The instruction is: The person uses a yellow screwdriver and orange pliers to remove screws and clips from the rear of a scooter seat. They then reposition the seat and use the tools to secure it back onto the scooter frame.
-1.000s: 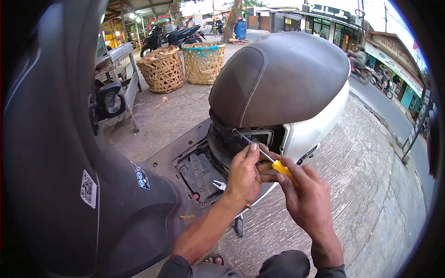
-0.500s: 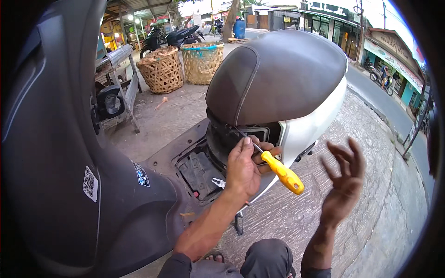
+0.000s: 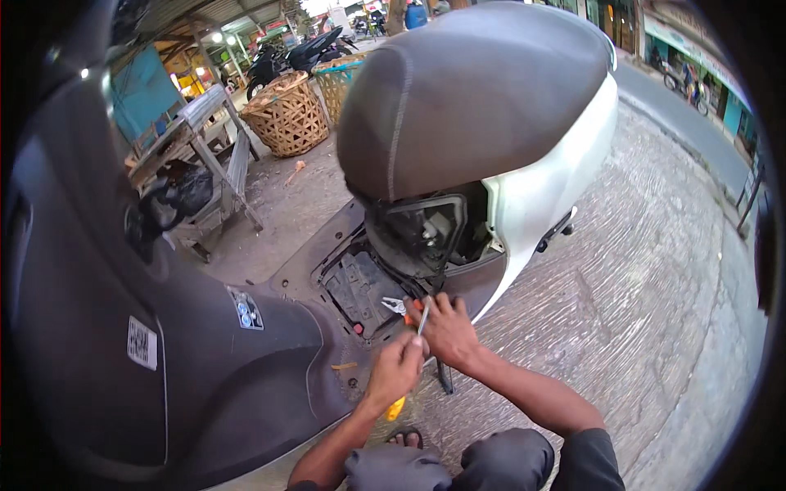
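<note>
My left hand (image 3: 395,370) is closed around a screwdriver with a yellow handle (image 3: 395,407); its metal shaft (image 3: 423,317) points up, its tip close to my right hand (image 3: 450,334). Fingers curled, that right hand lies over the orange handles of a pair of pliers (image 3: 394,305), whose jaws stick out to its left. The pliers rest on the scooter's footboard, beside an open compartment (image 3: 360,286). Above, the brown seat (image 3: 483,98) sits over a front opening (image 3: 426,229), where dark inner parts show. How tightly my right fingers grip is partly hidden.
The scooter's dark front shield (image 3: 90,327) rises at left. A white side panel (image 3: 557,155) runs along the right. Beyond stand a wooden bench (image 3: 196,155), woven baskets (image 3: 286,119) and parked motorcycles (image 3: 303,57). A small yellow piece (image 3: 344,366) lies on the footboard.
My left hand has lowered the screwdriver away from beneath the seat and turned it handle down. My right hand has come from the open air at right down onto the pliers. The view has shifted.
</note>
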{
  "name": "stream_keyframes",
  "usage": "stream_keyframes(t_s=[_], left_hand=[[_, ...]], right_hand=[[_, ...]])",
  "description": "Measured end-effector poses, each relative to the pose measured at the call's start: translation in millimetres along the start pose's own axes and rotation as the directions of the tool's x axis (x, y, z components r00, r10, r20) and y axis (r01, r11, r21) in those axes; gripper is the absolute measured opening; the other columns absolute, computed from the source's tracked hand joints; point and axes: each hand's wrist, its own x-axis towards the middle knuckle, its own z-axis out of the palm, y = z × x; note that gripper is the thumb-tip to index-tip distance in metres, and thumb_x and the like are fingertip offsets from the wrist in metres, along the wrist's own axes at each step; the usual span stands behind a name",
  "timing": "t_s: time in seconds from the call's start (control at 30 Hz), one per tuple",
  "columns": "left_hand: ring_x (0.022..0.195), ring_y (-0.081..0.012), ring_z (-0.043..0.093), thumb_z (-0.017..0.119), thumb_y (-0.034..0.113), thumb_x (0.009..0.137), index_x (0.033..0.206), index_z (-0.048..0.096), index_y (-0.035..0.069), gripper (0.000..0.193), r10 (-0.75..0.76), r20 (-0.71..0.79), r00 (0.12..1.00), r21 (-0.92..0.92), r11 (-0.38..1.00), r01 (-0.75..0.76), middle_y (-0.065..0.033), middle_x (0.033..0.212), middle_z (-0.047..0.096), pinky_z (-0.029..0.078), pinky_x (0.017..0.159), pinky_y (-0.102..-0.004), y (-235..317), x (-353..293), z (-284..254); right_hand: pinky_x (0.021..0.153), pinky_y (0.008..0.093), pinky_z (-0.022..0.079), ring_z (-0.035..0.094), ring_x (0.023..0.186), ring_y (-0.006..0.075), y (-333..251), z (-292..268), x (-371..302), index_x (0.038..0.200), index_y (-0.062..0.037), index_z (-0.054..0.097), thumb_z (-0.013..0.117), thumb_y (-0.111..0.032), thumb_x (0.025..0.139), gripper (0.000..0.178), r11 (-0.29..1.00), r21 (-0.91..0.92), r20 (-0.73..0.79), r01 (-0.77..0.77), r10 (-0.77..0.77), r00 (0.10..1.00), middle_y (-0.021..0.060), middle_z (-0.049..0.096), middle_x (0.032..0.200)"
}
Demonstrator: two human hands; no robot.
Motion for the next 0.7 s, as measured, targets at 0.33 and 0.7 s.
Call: stream_keyframes(t_s=[0.33,0.7], left_hand=[[0.069,-0.0109,0.064,0.055,0.026,0.108,0.093,0.065,0.0,0.031,-0.194,-0.025,0.981,0.276,0.942,0.193,-0.0049,0.072,0.067,0.049,0.062,-0.0335,95,-17,99],[0.122,-0.0447,0.061,0.056,0.028,0.105,0.129,0.066,0.003,0.036,-0.169,0.596,0.785,0.407,0.906,-0.114,-0.0259,0.136,0.062,0.048,0.104,-0.0531,280,1,413]], right_hand=[[0.096,0.047,0.053,0.063,0.116,0.0375,78,-121,-141,0.129,0.002,0.059,0.071,-0.026,0.088,0.051,0.411,0.619,0.631,-0.669,0.246,0.735,0.0245,0.064,0.12],[0.101,0.0377,0.05,0.06,0.117,0.0217,176,-482,-324,0.152,-0.0015,0.043,0.071,-0.03,0.096,0.069,-0.503,0.4,0.849,-0.766,0.518,0.102,0.0148,0.065,0.123]])
